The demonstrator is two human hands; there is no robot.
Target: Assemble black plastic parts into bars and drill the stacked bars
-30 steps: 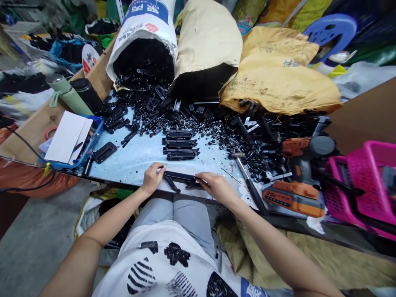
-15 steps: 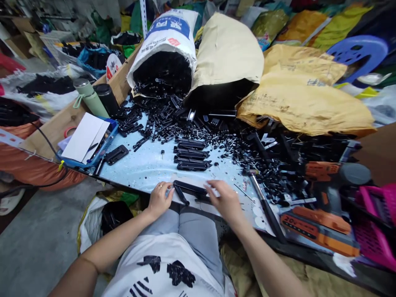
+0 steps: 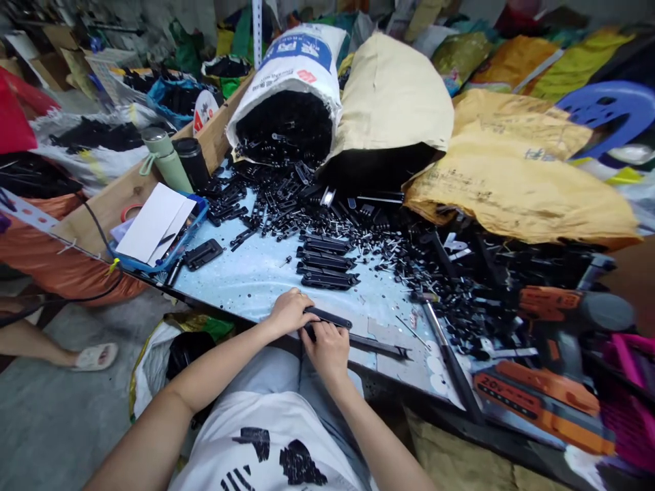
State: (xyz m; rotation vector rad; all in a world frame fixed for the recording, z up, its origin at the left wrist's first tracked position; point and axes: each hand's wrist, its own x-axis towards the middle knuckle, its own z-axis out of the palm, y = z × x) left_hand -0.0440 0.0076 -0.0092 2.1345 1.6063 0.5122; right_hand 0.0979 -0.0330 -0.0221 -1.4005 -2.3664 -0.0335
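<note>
A slim black bar point(image 3: 335, 318) with rounded ends lies near the table's front edge. My left hand point(image 3: 290, 314) is closed at its left end, fingers curled over it. Right beside it, my right hand point(image 3: 328, 349) is closed against the front of the bar, its fingertips hiding the hinged second arm seen before. A longer black strip with a forked end point(image 3: 381, 345) sticks out to the right from behind my right hand; whether that hand touches it, I cannot tell. Behind the hands lie several black assembled bars point(image 3: 329, 262), stacked in a row.
Loose black parts and pins point(image 3: 286, 204) spill from a white sack point(image 3: 307, 54) and a beige sack point(image 3: 396, 95). To the right lie a hammer point(image 3: 450, 361) and an orange cordless drill point(image 3: 545, 389). A blue tray point(image 3: 192, 228) with papers stands left. Another person's foot point(image 3: 95, 356) shows at far left.
My right hand has moved left, beside my left hand, and closed at the bar. My left hand has shifted right and up. The view has turned slightly; a person's leg has appeared at left.
</note>
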